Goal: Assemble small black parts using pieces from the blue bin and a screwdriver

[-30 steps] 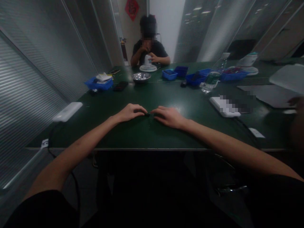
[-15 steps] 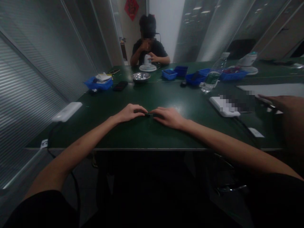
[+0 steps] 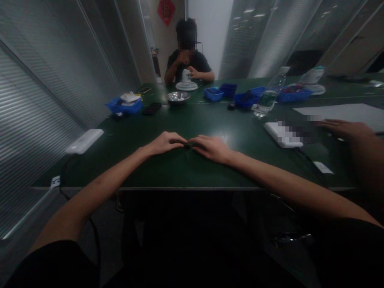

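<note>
Over the green table, near its front edge, my two hands meet fingertip to fingertip. Between them is a small dark piece, too small and dim to name. My left hand pinches it from the left, thumb below and fingers above. From the right, my right hand reaches in with its fingers together, their tips at the piece. The right fingertips partly hide it, and whether they grip it does not show clearly.
A white power bank-like box with a cable lies left, another white box right. Farther back are a metal bowl, blue trays, a phone and a bottle. A co-worker's hand is at right; another person sits opposite.
My hands have drawn very slightly closer together around the small dark piece. At the right, the co-worker's hand and the white sheet have shifted a little to the left.
</note>
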### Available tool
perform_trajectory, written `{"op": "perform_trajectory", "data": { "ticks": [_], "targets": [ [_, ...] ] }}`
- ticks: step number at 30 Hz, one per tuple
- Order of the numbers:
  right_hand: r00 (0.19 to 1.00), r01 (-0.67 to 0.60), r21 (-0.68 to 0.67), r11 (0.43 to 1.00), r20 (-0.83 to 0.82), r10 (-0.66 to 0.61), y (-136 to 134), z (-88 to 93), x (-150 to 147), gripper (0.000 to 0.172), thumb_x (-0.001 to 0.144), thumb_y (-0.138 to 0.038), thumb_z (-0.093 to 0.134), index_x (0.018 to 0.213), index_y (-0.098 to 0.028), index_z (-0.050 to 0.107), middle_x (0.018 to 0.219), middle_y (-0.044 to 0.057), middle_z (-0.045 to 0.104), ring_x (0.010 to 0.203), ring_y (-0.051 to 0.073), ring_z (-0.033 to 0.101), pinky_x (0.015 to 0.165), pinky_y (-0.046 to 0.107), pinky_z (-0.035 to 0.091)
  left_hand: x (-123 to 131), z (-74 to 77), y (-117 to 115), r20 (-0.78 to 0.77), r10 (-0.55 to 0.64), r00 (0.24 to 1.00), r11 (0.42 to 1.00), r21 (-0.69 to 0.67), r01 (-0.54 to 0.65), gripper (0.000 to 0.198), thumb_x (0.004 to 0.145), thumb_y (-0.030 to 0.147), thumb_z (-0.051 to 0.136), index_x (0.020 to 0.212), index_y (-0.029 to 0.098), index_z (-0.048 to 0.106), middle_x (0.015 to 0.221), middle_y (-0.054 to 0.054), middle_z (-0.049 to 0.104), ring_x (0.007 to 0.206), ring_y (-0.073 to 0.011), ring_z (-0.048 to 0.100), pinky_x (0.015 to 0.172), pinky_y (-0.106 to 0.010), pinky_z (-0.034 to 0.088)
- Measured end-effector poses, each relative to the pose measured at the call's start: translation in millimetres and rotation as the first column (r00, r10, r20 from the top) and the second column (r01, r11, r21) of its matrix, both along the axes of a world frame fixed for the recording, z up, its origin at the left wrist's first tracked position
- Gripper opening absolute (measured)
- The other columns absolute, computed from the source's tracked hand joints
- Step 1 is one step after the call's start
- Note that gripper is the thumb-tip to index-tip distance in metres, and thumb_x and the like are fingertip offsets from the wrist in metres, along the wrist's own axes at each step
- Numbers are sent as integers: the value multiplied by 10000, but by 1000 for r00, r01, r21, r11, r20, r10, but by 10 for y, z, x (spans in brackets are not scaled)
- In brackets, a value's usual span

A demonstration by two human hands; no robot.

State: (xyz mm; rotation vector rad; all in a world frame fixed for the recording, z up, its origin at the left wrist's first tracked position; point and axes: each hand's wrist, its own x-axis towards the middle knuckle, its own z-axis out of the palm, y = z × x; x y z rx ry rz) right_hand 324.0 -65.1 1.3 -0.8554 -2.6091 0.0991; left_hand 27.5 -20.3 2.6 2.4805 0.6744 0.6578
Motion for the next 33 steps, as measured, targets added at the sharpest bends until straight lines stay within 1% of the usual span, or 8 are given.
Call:
{"op": "perform_trajectory", "data": {
  "ticks": [5,10,17,20,24,26,33],
  "targets": [
    [1000,18,8,1000,6,-18,-13,-3,-18,391,1113,-360,496,1470,-220,571,1265,97,695,872,187,656,688,299,437,-8,-21,23,6,-9,1000,1000,-1,9,276,1011,308,697,1263,231,782,1173,-85,775,1058,-214,730,949,-356,563],
    [999,35,15,999,6,-35,-33,8,-49,384,1111,-350,503,1464,-217,577,1249,95,693,861,183,644,692,298,431,-6,-28,22,12,16,1000,1000,-8,-16,261,1004,315,707,1235,225,791,1160,-83,779,1037,-214,735,957,-369,559],
    [997,69,-1,998,22,-69,-85,63,-94,398,1078,-300,554,1469,-227,579,1248,98,686,856,186,649,667,289,429,-9,-44,34,19,45,999,997,-60,-44,270,985,346,725,1217,228,796,1158,-79,780,1030,-223,732,934,-363,559],
    [997,71,-20,997,13,-71,-98,76,-112,397,1068,-274,570,1462,-233,585,1274,99,691,893,197,673,700,298,464,5,-33,23,29,61,998,995,-79,-59,257,976,350,732,1188,224,803,1151,-79,782,1027,-226,729,940,-371,552],
    [998,53,-65,996,-15,-55,-78,48,-138,383,1102,-332,522,1465,-224,571,1316,110,709,1016,231,702,826,337,522,22,-9,4,23,65,998,994,-94,-63,253,968,347,734,1163,203,804,1125,-87,778,1012,-227,716,908,-367,546],
    [998,51,-68,996,-25,-53,-71,31,-147,386,1107,-342,509,1466,-209,564,1331,119,709,1049,242,704,860,354,531,25,-10,6,18,61,998,993,-99,-59,255,965,342,737,1163,195,802,1107,-86,775,993,-223,709,893,-361,538],
    [994,105,-40,994,-8,-105,-94,44,-158,360,1062,-287,581,1417,-230,592,1283,100,710,960,230,703,781,332,520,53,-40,12,33,76,997,985,-158,-70,259,944,359,760,1140,197,808,1095,-79,775,978,-218,703,893,-358,525]
  ]
}}
